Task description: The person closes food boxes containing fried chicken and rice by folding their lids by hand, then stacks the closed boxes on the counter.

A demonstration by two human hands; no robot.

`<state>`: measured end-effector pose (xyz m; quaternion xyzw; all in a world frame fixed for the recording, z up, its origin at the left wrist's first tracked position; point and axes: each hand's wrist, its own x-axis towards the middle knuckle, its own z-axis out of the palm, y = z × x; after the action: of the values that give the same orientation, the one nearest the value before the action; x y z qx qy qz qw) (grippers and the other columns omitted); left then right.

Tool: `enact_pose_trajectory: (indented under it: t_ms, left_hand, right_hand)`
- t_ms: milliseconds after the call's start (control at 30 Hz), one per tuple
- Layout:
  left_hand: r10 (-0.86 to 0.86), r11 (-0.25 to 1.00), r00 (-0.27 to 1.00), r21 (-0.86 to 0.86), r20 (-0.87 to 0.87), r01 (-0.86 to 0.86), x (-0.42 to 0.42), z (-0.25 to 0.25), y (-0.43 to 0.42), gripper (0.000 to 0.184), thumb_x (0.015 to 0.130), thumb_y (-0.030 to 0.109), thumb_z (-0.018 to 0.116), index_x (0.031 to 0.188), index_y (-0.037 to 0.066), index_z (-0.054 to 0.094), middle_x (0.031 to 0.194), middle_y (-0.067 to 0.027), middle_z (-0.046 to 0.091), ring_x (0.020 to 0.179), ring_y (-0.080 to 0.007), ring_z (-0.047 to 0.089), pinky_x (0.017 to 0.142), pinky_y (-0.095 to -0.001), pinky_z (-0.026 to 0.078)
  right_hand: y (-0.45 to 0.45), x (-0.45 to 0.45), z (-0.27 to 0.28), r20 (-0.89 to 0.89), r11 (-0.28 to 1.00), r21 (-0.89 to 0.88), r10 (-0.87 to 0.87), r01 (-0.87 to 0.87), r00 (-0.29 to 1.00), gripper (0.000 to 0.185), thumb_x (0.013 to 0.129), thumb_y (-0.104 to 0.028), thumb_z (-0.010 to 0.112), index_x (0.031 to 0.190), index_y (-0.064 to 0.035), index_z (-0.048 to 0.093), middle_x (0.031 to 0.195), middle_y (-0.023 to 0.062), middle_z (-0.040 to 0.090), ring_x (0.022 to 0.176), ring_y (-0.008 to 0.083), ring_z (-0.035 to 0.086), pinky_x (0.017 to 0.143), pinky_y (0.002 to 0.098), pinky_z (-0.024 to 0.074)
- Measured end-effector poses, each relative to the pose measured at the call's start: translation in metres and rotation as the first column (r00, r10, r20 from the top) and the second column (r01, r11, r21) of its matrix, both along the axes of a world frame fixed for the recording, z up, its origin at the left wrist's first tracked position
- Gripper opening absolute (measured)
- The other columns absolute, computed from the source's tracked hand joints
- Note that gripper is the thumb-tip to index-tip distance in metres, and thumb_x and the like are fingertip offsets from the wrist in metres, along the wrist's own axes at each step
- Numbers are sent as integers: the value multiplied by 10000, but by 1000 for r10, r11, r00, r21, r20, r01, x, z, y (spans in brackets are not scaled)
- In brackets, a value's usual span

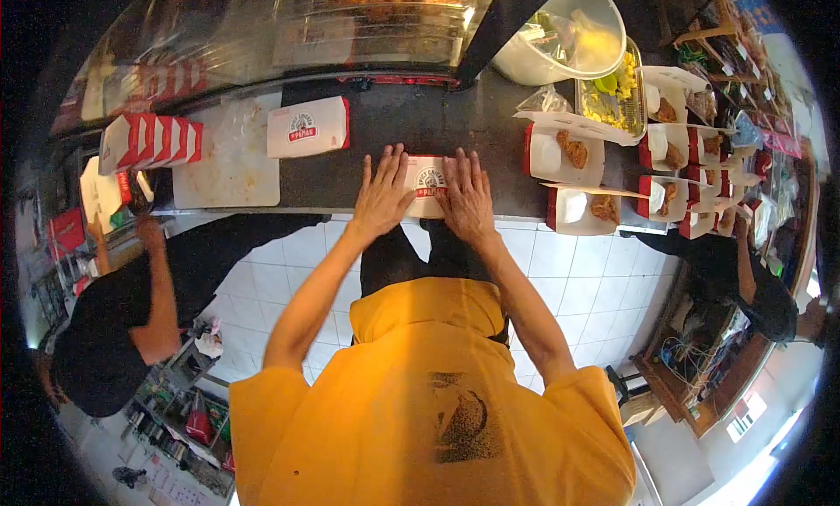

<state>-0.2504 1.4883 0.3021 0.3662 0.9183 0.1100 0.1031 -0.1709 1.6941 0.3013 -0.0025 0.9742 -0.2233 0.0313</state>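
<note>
A closed white and red chicken box (428,182) with a printed logo sits at the counter's front edge, right before me. My left hand (381,193) lies over its left side, fingers stretched out. Over its right side rests my right hand (470,197), just as flat, with its fingers pointing away from me. Both palms hide the box's side ends. Another closed box (306,128) stands farther back to the left. To the right are open boxes (569,151) with fried chicken and a white wrapped lump inside.
Stacked closed boxes (150,143) stand left, beside a white board (226,169). A white bucket (569,33) and a basket of yellow-green pieces (617,99) are behind the open boxes. Co-workers in black stand left (105,331) and right (744,274). A glass display case (289,33) borders the back.
</note>
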Motion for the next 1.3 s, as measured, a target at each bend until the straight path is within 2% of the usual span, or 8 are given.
enact_pose_trajectory:
  t_ms: [233, 467, 633, 767, 867, 1033, 1200, 1300]
  left_hand:
    - [-322, 942, 935, -47, 151, 332, -38, 19, -31, 1242, 706, 652, 723, 1548, -88, 190, 1645, -248, 151, 1537, -393, 122, 1225, -612, 23]
    - [-268, 960, 931, 149, 248, 237, -33, 1, -34, 1146, 645, 436, 808, 1519, -79, 275, 1576, -269, 301, 1466, -412, 299, 1234, -550, 180]
    - [-105, 862, 939, 501, 327, -78, 1, -8, -37, 784, 704, 219, 766, 1451, 145, 542, 1615, -236, 277, 1493, -418, 271, 1196, -510, 299]
    - [115, 746, 920, 579, 375, -330, 48, -42, -27, 614, 805, 69, 668, 1410, 143, 592, 1620, -222, 277, 1444, -405, 378, 1136, -417, 415]
    - [263, 668, 877, 580, 402, -466, 68, -45, -18, 541, 822, 27, 642, 1352, 136, 645, 1599, -216, 326, 1370, -380, 486, 1048, -381, 504]
    - [265, 605, 877, 639, 402, -476, 66, -48, -20, 478, 866, -13, 608, 1321, 120, 669, 1580, -243, 343, 1328, -389, 526, 998, -376, 530]
    - [42, 854, 951, 483, 307, -194, 47, -11, -39, 612, 907, 9, 605, 1495, 101, 459, 1610, -288, 228, 1441, -428, 367, 1100, -437, 449]
    - [5, 889, 956, 437, 294, -138, 46, -40, -41, 645, 905, 69, 647, 1510, 148, 439, 1606, -311, 196, 1452, -444, 332, 1117, -461, 436]
  right_hand:
    - [46, -14, 30, 195, 953, -74, 304, -295, 933, 1054, 598, -462, 868, 1537, -295, 417, 1652, 200, 180, 1515, 454, 150, 1175, 593, 283]
    - [50, -16, 4, 23, 945, -162, 290, -283, 957, 894, 541, -303, 853, 1398, -223, 612, 1485, 320, 415, 1377, 498, 386, 1153, 531, 358]
    - [27, 20, -7, -100, 925, -378, 7, -45, 995, 477, 761, -151, 769, 1237, -151, 734, 1589, 280, 314, 1487, 454, 274, 1172, 481, 331]
    - [-10, 63, -48, -37, 695, -620, -488, 363, 872, 399, 824, 46, 711, 1190, -108, 747, 1481, 268, 480, 1308, 354, 556, 1086, 398, 455]
    - [-2, 66, -45, 328, 203, -829, -579, 521, 747, 328, 820, 59, 721, 1129, -46, 756, 1425, 250, 545, 1224, 305, 614, 1040, 358, 493]
    - [-5, 65, -44, 327, 160, -822, -653, 547, 683, 195, 866, 88, 643, 994, 18, 773, 1341, 245, 617, 1263, 282, 587, 1069, 380, 457]
    - [32, 60, -5, -46, 953, -272, -153, 135, 987, 437, 724, -59, 788, 1156, -124, 763, 1605, 261, 292, 1507, 438, 232, 1196, 485, 286]
    - [29, 10, 33, 89, 1000, 1, 29, -30, 996, 443, 585, -99, 843, 1005, -109, 702, 1655, 228, 152, 1515, 499, 102, 1186, 584, 288]
